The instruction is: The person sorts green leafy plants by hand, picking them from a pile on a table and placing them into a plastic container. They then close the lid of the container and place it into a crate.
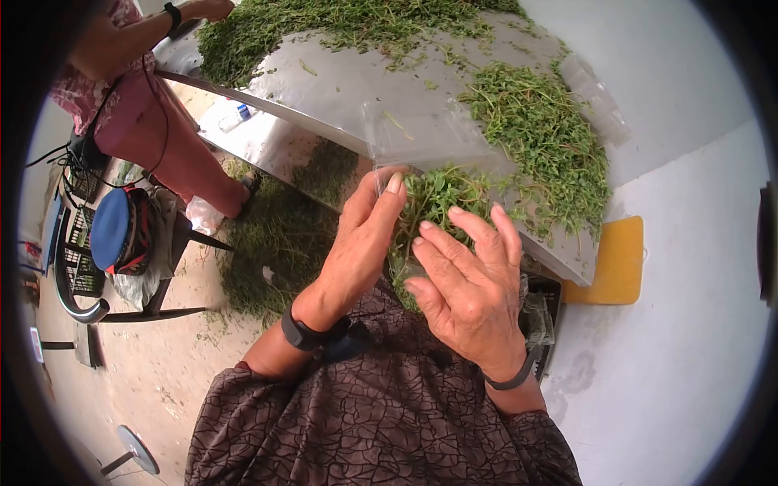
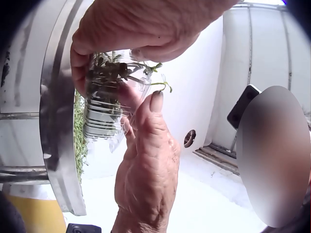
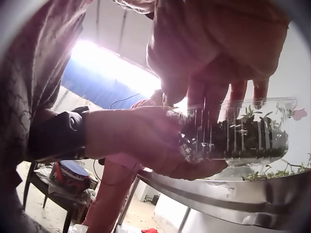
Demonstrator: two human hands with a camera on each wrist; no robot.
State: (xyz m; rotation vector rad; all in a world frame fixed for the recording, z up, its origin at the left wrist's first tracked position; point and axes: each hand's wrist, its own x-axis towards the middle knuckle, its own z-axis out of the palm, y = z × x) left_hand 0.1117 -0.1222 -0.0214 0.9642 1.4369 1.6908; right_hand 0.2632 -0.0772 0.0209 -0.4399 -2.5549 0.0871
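Note:
My left hand (image 1: pixel 356 243) grips a clear ribbed plastic container (image 3: pixel 262 150), its fingers under the base and its thumb along the side. Green leafy stems (image 1: pixel 442 190) fill much of the container, and a few poke out past its rim in the left wrist view. From above, my right hand (image 1: pixel 478 292) presses on the greens with its fingers spread and fairly straight; in the right wrist view those fingertips reach down inside the rim. The container's clear lid (image 1: pixel 438 134) stands hinged open on the far side, over the table edge.
A metal table (image 1: pixel 324 77) ahead bears a large heap of greens (image 1: pixel 356 24) and another pile (image 1: pixel 539 134) at right. More clear containers (image 1: pixel 596 101) lie by the wall. At left are another person (image 1: pixel 150 121), a chair with a blue-topped bag (image 1: pixel 113 231), and greens on the floor (image 1: pixel 267 251).

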